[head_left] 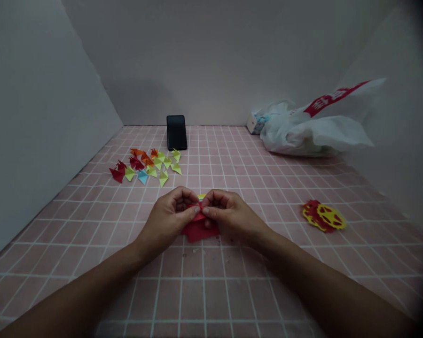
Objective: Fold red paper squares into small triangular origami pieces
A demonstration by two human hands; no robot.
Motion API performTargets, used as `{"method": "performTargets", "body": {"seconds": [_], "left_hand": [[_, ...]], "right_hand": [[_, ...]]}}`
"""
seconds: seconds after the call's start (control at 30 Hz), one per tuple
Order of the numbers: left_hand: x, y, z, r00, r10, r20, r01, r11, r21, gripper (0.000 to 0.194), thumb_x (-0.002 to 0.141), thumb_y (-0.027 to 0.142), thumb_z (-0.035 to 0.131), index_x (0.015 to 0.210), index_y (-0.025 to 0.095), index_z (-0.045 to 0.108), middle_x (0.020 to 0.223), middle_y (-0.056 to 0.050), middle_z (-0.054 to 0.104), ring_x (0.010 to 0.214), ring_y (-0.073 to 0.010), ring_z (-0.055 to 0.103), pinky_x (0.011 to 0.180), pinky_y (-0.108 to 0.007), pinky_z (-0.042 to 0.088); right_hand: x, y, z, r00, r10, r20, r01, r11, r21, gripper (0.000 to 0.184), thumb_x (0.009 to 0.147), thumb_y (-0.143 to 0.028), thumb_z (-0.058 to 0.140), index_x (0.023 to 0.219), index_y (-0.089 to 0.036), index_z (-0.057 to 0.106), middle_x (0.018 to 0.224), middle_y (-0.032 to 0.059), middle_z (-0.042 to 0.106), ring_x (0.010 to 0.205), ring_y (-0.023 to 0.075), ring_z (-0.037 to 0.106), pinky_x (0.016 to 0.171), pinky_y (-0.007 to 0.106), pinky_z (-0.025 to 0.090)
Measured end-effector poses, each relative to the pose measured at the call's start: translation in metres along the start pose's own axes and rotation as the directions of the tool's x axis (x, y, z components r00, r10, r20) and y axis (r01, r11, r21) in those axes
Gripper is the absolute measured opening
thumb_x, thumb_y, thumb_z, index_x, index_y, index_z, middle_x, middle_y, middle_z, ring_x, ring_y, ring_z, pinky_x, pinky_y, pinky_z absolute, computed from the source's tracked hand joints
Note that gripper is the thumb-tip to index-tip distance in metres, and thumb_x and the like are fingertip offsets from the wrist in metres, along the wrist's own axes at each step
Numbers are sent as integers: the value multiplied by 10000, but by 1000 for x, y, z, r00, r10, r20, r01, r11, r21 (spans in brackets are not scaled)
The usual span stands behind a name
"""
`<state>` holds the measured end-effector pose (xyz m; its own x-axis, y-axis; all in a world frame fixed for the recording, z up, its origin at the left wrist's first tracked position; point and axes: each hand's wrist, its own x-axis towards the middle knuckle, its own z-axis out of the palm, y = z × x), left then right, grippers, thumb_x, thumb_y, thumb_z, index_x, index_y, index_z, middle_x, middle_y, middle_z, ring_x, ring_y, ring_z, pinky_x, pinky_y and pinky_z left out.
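Observation:
Both hands meet near the middle of the pink gridded tabletop (183, 291). Thumb and fingers of my left hand (172, 209) pinch a piece of red paper (200, 213), and my right hand (229, 211) pinches it from the other side. The paper looks small and folded, though the fingers hide most of it. Under the hands lies more red paper (200, 232), flat on the table. A bit of yellow (201, 197) shows just behind the fingertips; what it belongs to I cannot make out.
Several small folded paper cranes (148, 162) in red, orange, yellow and blue sit at the back left. Behind them a black phone (176, 133) leans upright. Red and yellow paper cutouts (326, 217) lie to the right. A white plastic bag (303, 134) rests beside a small box (256, 122) at the back right.

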<state>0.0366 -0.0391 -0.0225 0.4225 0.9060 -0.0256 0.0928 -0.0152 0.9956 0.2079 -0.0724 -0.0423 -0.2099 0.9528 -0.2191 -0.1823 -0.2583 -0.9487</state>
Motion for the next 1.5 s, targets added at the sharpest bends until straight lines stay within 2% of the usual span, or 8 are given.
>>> {"method": "performTargets", "body": {"seconds": [0.17, 0.33, 0.43, 0.63, 0.9, 1.07, 1.23, 1.5], "left_hand": [[-1, -1, 1, 1000, -10, -25, 9, 1000, -14, 146, 718, 216, 720, 811, 163, 621, 746, 25, 626, 704, -106, 592, 663, -234, 484], [-1, -4, 1, 1000, -2, -19, 2, 1000, -12, 146, 723, 214, 726, 809, 168, 618, 772, 20, 633, 718, -112, 602, 673, -244, 498], [-1, -5, 1, 1000, 1, -12, -1, 1000, -13, 141, 732, 211, 722, 819, 171, 618, 772, 22, 631, 720, -110, 600, 675, -241, 497], [0, -4, -1, 1000, -6, -18, 5, 999, -44, 158, 739, 219, 717, 850, 172, 614, 798, 13, 639, 737, -114, 606, 688, -244, 494], [0, -4, -3, 999, -25, -32, 22, 997, -74, 144, 770, 226, 695, 873, 173, 610, 792, 14, 648, 725, -108, 606, 654, -222, 471], [2, -6, -6, 1000, -23, -18, 21, 996, -87, 170, 780, 252, 689, 914, 183, 609, 812, 3, 668, 739, -125, 623, 675, -245, 489], [3, -3, -5, 999, -34, -29, 30, 993, -117, 222, 704, 198, 722, 892, 177, 605, 846, -2, 669, 789, -131, 642, 694, -240, 500], [2, -2, -4, 996, -57, -65, 48, 990, -134, 231, 680, 184, 724, 874, 170, 601, 782, 7, 667, 723, -120, 637, 657, -227, 492]], "right_hand": [[1, 1, -2, 999, -16, 37, 17, 1000, -18, 176, 776, -316, 690, 828, -181, 591, 631, -31, 607, 571, 98, 551, 578, 233, 409], [2, 2, -4, 994, -104, 18, 105, 975, -195, 141, 793, -294, 670, 783, -176, 594, 684, -26, 578, 611, 98, 510, 560, 225, 372], [2, 1, -4, 993, -118, 7, 116, 962, -248, 122, 796, -280, 650, 769, -173, 597, 680, -22, 573, 615, 103, 504, 552, 227, 365], [0, -2, -3, 998, -59, 2, 59, 992, -115, 161, 774, -304, 662, 775, -178, 562, 630, -46, 546, 549, 86, 493, 539, 228, 361], [0, -3, -4, 999, -53, -7, 53, 997, -53, 209, 757, -323, 712, 771, -180, 560, 632, -39, 566, 544, 86, 510, 542, 226, 369], [-1, -4, -4, 999, -50, -21, 49, 998, -36, 223, 753, -335, 723, 764, -189, 555, 602, -38, 571, 539, 94, 513, 542, 232, 367], [-1, -5, -4, 999, -51, -13, 50, 998, -37, 230, 755, -336, 723, 759, -183, 552, 597, -35, 573, 540, 91, 510, 545, 226, 362], [-2, -4, -2, 998, -55, -20, 55, 998, -26, 244, 748, -349, 744, 765, -180, 568, 641, -36, 566, 556, 90, 497, 547, 223, 362]]}}
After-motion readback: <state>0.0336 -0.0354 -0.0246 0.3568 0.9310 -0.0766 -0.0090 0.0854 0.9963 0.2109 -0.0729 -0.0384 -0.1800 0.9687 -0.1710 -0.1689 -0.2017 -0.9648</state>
